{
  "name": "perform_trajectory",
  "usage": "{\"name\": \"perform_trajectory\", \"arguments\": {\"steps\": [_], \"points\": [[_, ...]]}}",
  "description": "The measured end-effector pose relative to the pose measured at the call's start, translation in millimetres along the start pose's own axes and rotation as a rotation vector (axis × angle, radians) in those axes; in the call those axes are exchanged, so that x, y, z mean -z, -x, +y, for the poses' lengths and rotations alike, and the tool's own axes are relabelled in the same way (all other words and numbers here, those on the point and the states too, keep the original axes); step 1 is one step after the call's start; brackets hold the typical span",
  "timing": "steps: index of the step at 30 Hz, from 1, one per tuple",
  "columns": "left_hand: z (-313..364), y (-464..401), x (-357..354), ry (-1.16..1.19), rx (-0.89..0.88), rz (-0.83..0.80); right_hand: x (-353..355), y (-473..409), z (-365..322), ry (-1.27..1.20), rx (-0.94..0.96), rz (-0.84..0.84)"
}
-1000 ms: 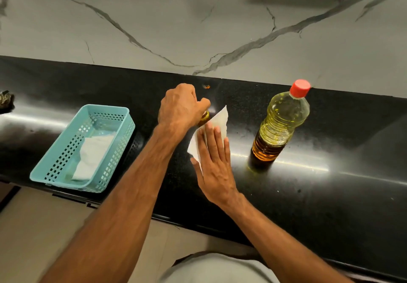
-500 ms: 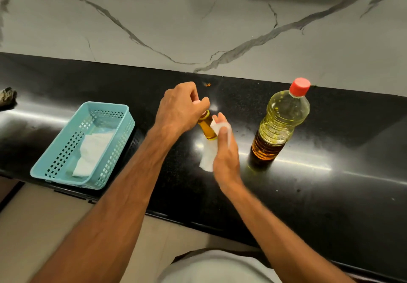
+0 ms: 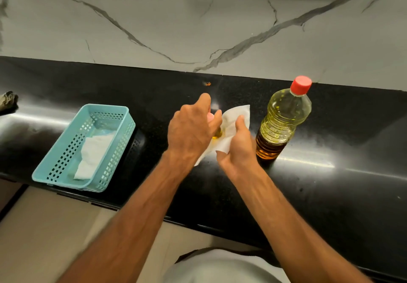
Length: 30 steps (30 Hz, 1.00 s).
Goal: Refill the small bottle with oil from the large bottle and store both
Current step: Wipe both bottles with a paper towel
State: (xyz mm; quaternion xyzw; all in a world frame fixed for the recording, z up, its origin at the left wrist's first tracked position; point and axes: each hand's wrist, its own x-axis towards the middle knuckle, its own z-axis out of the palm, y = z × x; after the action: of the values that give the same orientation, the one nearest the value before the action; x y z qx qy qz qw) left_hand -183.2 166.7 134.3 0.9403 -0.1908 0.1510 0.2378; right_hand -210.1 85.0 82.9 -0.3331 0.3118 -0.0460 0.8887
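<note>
My left hand (image 3: pixel 191 128) grips the small bottle (image 3: pixel 217 134) from above at the middle of the black counter; only a sliver of its amber oil shows under my fingers. My right hand (image 3: pixel 239 150) holds a white paper tissue (image 3: pixel 234 123) against the small bottle's right side. The large oil bottle (image 3: pixel 282 122), clear plastic with yellow oil and a red cap, stands upright just right of my right hand, untouched.
A teal perforated basket (image 3: pixel 110 115) with a crumpled white tissue (image 3: pixel 93 153) inside sits at the left near the counter's front edge (image 3: pixel 66 194). A grey marble wall (image 3: pixel 198 18) rises behind. A small dark object (image 3: pixel 7 101) lies at the far left.
My right hand turned from flat on the tissue to cupping it around the small bottle, and the tissue spread out again. My left hand stayed on the bottle's top.
</note>
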Motion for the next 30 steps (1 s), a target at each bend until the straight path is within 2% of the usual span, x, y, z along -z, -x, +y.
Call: {"name": "perform_trajectory", "arguments": {"steps": [2, 5, 7, 9, 11, 15, 20, 25, 30], "points": [[6, 3, -5, 0.073, 0.101, -0.016, -7, 10, 1, 0.185, 0.134, 0.018], [9, -3, -7, 0.145, 0.236, -0.012, -12, 32, 14, 0.440, 0.387, -0.038], [6, -9, -3, 0.157, 0.228, -0.008, -6, 33, 26, 0.548, 0.527, -0.102], [0, -13, 0, 0.134, 0.136, -0.042, -1, 23, 27, 0.607, 0.586, -0.150], [-7, -18, 5, 0.094, -0.019, -0.127, 0, 16, 19, 0.646, 0.566, -0.177], [-21, -29, 20, 0.032, -0.260, -0.403, 3, 12, 4, 0.679, 0.418, -0.254], [-25, -32, 33, -0.148, -0.336, -0.649, 9, 8, 0, 0.675, 0.209, -0.282], [-26, -30, 26, -0.318, -0.442, -0.653, 2, 5, -1, 0.783, 0.147, -0.346], [-36, -31, 28, -0.169, -0.221, -0.565, 10, 5, -7, 0.815, 0.164, -0.384]]}}
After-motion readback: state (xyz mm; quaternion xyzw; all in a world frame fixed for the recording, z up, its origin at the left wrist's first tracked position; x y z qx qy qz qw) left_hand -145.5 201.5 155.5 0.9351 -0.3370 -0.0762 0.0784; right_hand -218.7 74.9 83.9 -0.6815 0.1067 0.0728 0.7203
